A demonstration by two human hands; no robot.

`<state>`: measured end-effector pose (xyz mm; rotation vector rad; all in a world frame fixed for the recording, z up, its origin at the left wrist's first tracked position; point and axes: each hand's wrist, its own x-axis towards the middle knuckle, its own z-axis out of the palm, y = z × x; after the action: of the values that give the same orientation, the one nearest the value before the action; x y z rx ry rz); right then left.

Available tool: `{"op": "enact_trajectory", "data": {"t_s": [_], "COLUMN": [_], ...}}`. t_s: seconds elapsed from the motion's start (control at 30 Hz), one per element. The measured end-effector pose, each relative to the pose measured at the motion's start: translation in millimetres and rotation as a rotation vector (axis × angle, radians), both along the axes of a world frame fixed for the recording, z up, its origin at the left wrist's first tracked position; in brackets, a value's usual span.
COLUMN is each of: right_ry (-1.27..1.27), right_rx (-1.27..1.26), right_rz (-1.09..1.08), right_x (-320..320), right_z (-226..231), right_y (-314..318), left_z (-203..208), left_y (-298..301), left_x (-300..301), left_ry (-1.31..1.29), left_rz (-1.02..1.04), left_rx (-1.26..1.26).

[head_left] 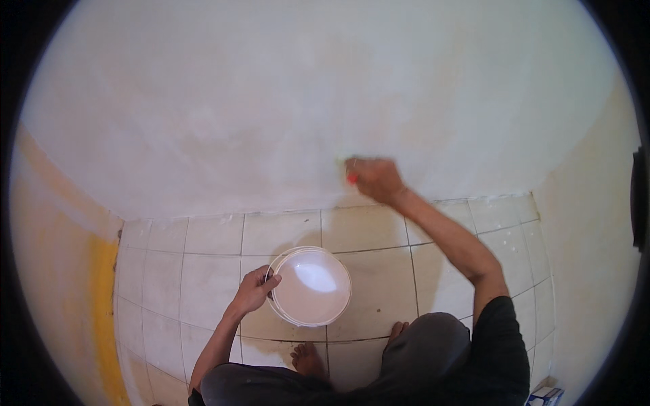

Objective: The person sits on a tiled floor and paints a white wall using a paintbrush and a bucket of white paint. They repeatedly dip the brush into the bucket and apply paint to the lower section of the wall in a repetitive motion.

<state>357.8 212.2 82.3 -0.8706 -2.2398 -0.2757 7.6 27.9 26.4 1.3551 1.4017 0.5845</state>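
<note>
Facing a pale plastered wall above a tiled floor. Left hand closing its grip on the rim of a white paint bucket standing on the floor. Right hand pressing a small red-handled tool against the wall above the bucket, grip wrapped around it.

The bucket at six o'clock looks like smooth white plastic, its contents glossy. The wall at twelve is matt and patchy; the floor tiles are glazed.
</note>
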Motion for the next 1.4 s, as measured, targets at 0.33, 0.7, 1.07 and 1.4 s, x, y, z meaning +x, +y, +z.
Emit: {"op": "enact_trajectory", "data": {"t_s": [0.33,0.7,1.07,1.4], "right_ry": [-0.014,-0.327,-0.067,0.254], "right_rx": [0.524,-0.030,0.009,0.503], "right_rz": [-0.169,0.034,-0.043,0.013], "right_x": [2.8,-4.2,-2.5,-10.8], "right_z": [66.6,-170.1,2.4,170.1], "right_y": [-18.5,-24.5,10.0,-77.1], "left_z": [-9.2,-3.7,-8.5,-18.3], "left_y": [0.7,-1.6,1.3,-2.9], "left_x": [-1.5,1.2,-0.3,-6.0], "left_ry": [-0.055,-0.043,-0.003,-0.009], "left_rz": [0.020,0.045,-0.007,-0.042], "left_rx": [-0.033,-0.060,-0.027,0.064]}}
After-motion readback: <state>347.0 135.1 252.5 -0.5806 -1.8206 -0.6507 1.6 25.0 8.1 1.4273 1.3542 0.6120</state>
